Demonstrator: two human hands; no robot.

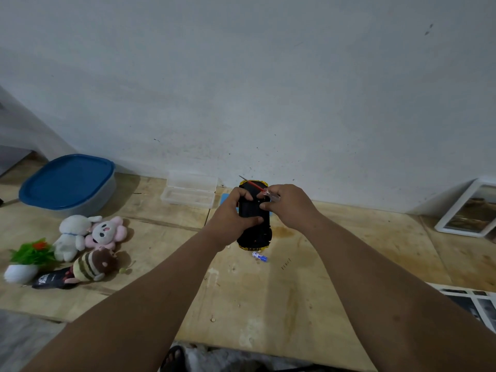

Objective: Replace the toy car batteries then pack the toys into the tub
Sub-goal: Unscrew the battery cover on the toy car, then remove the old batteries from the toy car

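Observation:
A yellow toy car (255, 234) is held upside down above the wooden floor, its black underside facing me. My left hand (233, 213) grips its left side, thumb across the base. My right hand (287, 205) touches the car's right edge while holding a small screwdriver (259, 187) with a red shaft and clear handle, tip pointing up-left. A small blue and white battery (259, 256) lies on the boards just below the car. The tub (68, 183), clear with a blue lid on it, stands at the far left by the wall.
Plush toys lie at left: a white one (71, 234), a pink one (107, 232) and a striped bee (91, 267). A potted fake plant (29, 259) lies beside them. An open clear case (189, 193) sits by the wall. White picture frames (467, 210) lean at right.

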